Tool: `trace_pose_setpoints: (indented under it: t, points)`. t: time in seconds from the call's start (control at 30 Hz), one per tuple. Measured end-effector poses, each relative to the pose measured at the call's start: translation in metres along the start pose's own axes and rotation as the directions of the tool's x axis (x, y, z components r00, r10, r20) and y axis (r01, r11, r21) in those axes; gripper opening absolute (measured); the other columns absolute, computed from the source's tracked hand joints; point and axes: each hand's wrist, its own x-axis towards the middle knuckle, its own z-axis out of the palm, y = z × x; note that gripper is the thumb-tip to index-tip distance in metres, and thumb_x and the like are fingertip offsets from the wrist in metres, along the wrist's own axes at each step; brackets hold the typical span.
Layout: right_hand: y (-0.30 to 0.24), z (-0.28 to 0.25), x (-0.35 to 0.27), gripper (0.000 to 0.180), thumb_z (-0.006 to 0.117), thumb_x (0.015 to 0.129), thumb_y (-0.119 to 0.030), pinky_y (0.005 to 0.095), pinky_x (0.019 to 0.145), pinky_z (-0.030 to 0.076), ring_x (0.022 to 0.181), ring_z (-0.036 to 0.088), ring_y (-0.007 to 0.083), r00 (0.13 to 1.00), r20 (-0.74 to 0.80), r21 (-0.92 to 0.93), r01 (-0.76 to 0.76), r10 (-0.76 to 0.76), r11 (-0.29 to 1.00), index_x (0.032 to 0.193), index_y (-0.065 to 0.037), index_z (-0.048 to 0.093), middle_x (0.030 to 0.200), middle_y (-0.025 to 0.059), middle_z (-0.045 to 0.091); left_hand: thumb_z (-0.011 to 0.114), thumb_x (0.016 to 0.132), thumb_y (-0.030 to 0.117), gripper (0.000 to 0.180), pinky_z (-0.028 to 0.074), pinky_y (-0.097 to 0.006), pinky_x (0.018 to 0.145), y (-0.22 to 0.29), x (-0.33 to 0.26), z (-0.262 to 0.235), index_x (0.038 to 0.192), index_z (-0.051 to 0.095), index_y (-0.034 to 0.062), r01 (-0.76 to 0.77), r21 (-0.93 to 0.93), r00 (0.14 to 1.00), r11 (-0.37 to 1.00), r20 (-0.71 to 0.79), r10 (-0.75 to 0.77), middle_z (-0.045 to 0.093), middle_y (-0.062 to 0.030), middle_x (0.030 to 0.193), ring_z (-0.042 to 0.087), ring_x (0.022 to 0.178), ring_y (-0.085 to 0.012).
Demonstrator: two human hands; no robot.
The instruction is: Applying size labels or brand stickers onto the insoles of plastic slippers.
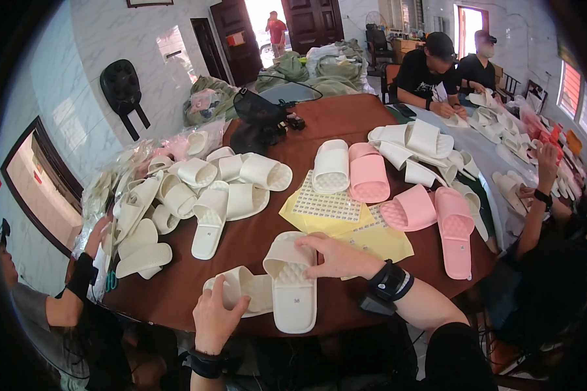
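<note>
This looks like a small workshop where footwear is handled in bulk: white slippers (195,171) and pink slippers (370,176) crowd a brown table (342,111) beside yellow-backed sticker sheets (316,220). 2 people in black (430,68) sit at another slipper-strewn table (437,119), and bulging sacks (336,68) lie heaped near dark double doors (231,39) in a room with marble-patterned walls (104,36).

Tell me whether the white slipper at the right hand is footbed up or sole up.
Footbed up: the white slipper shows its bumpy inner surface and strap, with the right hand at the strap.
</note>
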Motion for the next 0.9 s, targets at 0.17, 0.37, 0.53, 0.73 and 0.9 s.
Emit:
trace_pose_setpoints:
  t: [0.17,0.37,0.53,0.73,0.9]
  points:
    - [-0.018,-0.002,-0.008,0.076,0.079,0.076,-0.030,0.0388,0.098,0.046,0.111,0.055,0.0345,0.994,-0.093,0.050,-0.056,0.060,0.997,0.139,-0.003,0.046,0.126,0.0198,0.048,0.073,0.079,0.045,0.068,0.053,-0.049,0.077,0.002,-0.003,-0.002,0.130,0.053,0.0056,0.041,-0.014,0.999,0.999,0.012,-0.041,0.062,-0.0239,0.100,0.064,0.091,-0.0423]
    - [-0.003,0.001,-0.008,0.081,0.084,0.072,-0.033,0.0336,0.085,0.052,0.095,0.058,0.0252,0.905,-0.425,-0.055,-0.047,0.019,0.997,0.139,-0.005,0.048,0.121,0.0178,0.047,0.073,0.080,0.047,0.070,0.053,-0.049,0.079,0.004,-0.007,-0.004,0.132,0.051,0.0057,0.055,-0.033,0.998,0.998,0.029,-0.054,0.059,-0.0240,0.111,0.064,0.095,-0.0433]
    - [-0.006,0.007,-0.010,0.079,0.083,0.074,-0.035,0.0365,0.084,0.052,0.095,0.059,0.0290,0.858,-0.495,-0.043,-0.180,0.136,0.983,0.138,-0.004,0.047,0.122,0.0204,0.046,0.076,0.081,0.037,0.071,0.052,-0.048,0.081,0.005,-0.011,0.000,0.137,0.046,0.0064,0.034,-0.067,0.999,0.997,-0.002,-0.034,0.056,-0.0223,0.119,0.061,0.102,-0.0431]
    - [-0.012,0.017,-0.011,0.050,0.069,0.087,-0.020,0.0380,0.077,0.050,0.082,0.064,0.0280,0.933,-0.356,-0.065,0.030,-0.052,0.997,0.130,-0.003,0.051,0.092,0.0163,0.062,0.073,0.084,0.031,0.068,0.051,-0.048,0.082,0.008,-0.018,0.002,0.139,0.045,0.0050,-0.017,-0.057,1.000,0.998,-0.009,0.017,0.056,-0.0227,0.120,0.060,0.103,-0.0433]
    - [-0.042,0.019,-0.013,0.040,0.057,0.090,-0.013,0.0461,0.085,0.049,0.099,0.062,0.0398,0.988,-0.074,0.160,-0.119,0.132,0.980,0.128,-0.004,0.054,0.105,0.0233,0.061,0.069,0.087,0.029,0.062,0.051,-0.049,0.082,0.009,-0.021,0.006,0.139,0.046,0.0030,-0.051,-0.033,0.998,0.998,-0.043,0.050,0.058,-0.0252,0.117,0.059,0.102,-0.0452]
